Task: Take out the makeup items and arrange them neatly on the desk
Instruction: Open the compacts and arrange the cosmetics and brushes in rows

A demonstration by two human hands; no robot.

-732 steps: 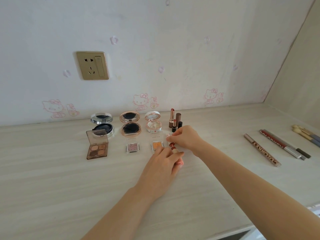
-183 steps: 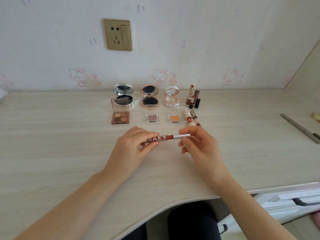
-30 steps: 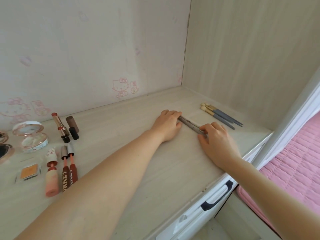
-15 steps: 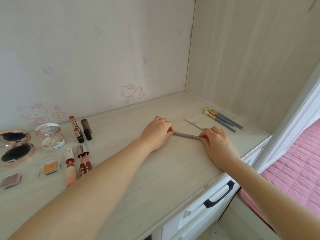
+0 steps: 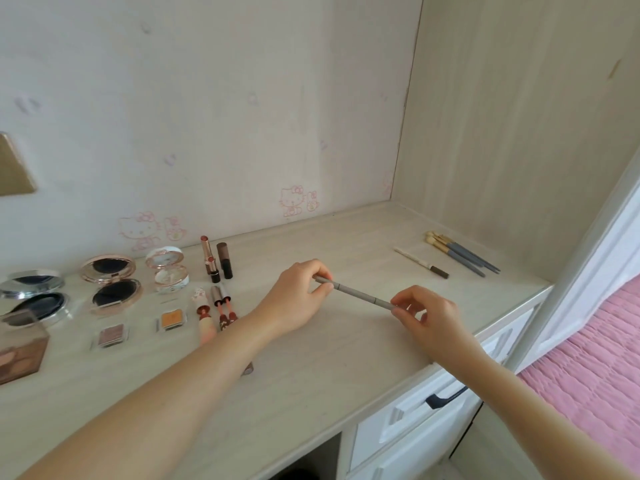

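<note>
A thin grey makeup pencil [image 5: 360, 294] is held just above the desk [image 5: 311, 368], one end pinched by my left hand [image 5: 298, 296], the other by my right hand [image 5: 429, 317]. To the left stand three open compacts [image 5: 114, 284], small eyeshadow pans [image 5: 171, 318], upright lipsticks [image 5: 214, 261] and lip gloss tubes [image 5: 221, 310] in rows. An open eyeshadow palette [image 5: 20, 348] lies at the far left. At the back right lie a cream pencil [image 5: 420, 262] and several brushes [image 5: 460, 252].
A wall with cartoon cat stickers [image 5: 294, 200] runs behind the desk, and a wood panel closes the right side. A gold wall socket [image 5: 12, 168] shows at the left edge. White drawers with a black handle [image 5: 446, 398] sit under the desk; pink bedding [image 5: 588, 358] lies to the right.
Both hands have lifted the grey pencil off the desk and carried it left, towards the arranged items. The view has swung left, showing more compacts.
</note>
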